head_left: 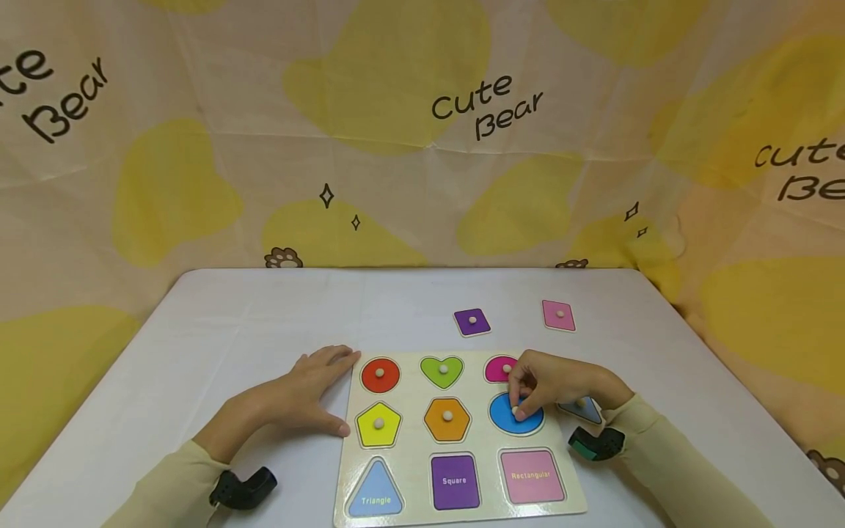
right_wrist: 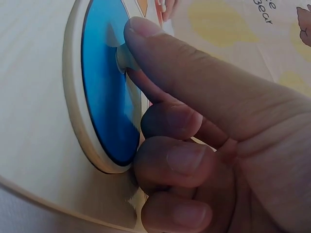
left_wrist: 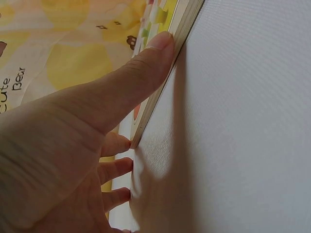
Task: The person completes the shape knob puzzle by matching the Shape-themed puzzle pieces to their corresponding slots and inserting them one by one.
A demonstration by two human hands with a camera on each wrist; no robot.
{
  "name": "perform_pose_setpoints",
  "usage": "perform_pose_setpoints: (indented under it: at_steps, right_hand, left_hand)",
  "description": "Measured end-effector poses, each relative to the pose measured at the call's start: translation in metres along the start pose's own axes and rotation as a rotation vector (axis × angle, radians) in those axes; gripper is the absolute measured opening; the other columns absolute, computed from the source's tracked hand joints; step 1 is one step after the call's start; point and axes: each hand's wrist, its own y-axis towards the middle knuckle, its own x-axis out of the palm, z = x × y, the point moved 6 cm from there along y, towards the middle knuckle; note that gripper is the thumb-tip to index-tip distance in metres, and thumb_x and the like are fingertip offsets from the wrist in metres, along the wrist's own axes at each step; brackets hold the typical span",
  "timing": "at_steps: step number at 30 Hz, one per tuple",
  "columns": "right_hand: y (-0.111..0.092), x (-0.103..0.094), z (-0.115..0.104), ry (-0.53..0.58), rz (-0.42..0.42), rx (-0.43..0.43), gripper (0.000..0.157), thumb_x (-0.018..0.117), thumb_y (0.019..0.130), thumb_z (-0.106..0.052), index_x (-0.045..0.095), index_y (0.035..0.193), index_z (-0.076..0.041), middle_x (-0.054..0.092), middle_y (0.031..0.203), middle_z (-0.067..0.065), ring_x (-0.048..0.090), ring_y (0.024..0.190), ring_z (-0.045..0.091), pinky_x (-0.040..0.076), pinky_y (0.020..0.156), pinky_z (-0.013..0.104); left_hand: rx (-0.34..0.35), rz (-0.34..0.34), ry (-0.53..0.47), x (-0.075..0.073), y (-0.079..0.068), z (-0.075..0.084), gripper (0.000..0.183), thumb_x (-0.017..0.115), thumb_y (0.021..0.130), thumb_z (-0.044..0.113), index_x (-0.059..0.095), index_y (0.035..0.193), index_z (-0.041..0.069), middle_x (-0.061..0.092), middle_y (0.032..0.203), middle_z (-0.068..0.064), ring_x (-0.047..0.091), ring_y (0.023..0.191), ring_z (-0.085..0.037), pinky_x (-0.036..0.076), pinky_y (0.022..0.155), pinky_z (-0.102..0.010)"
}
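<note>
A wooden shape puzzle board [head_left: 409, 449] lies on the white table. With thumb and finger my right hand [head_left: 543, 383] pinches the small knob of the blue oval piece [head_left: 502, 419]. In the right wrist view the oval piece [right_wrist: 104, 87] stands a little proud of the board, its pale rim showing. My left hand [head_left: 306, 392] rests at the board's left edge, fingers spread, thumb and a fingertip touching it; the left wrist view shows the thumb [left_wrist: 150, 63] against the edge. Red, green heart, magenta, yellow and orange knobbed pieces sit on the board.
Behind the board lie a purple knobbed piece [head_left: 467, 327] and a pink one [head_left: 556, 320]. A blue triangular piece [head_left: 587, 412] lies by the right wrist, partly covered. Printed slots for Triangle [head_left: 375, 488], Square [head_left: 454, 497] and Rectangular [head_left: 531, 491] form the front row.
</note>
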Motion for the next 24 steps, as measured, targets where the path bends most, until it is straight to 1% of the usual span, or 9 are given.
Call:
perform_pose_setpoints:
  at_steps: [10,17,24]
  right_hand:
    - [0.0002,-0.0002,0.0006,-0.002,0.004,0.004,0.008,0.082,0.083,-0.01,0.076,0.083,-0.005,0.048,0.063,-0.008,0.044,0.061,0.002,0.033,0.054,0.014]
    - [0.0007,0.0004,0.0016,0.008,-0.004,0.014,0.008,0.081,0.084,-0.01,0.075,0.083,-0.004,0.047,0.063,-0.007,0.044,0.059,0.002,0.033,0.053,0.014]
    - [-0.0001,-0.0013,0.0011,-0.017,0.006,0.028,0.008,0.082,0.084,-0.013,0.077,0.086,-0.007,0.051,0.064,-0.004,0.047,0.063,0.004,0.038,0.055,0.015]
  left_hand:
    - [0.004,-0.005,-0.007,-0.0003,-0.0005,0.0004,0.109,0.087,0.071,0.05,0.035,0.157,0.009,0.032,0.162,-0.018,0.025,0.151,-0.043,0.013,0.122,-0.072]
    - [-0.01,-0.003,-0.008,0.0002,-0.0011,0.001,0.11,0.088,0.07,0.051,0.035,0.157,0.009,0.032,0.162,-0.018,0.025,0.151,-0.043,0.014,0.122,-0.071]
    - [-0.009,0.0,-0.001,-0.0003,-0.0009,0.0015,0.109,0.088,0.07,0.05,0.035,0.157,0.01,0.032,0.162,-0.017,0.025,0.151,-0.043,0.014,0.122,-0.071]
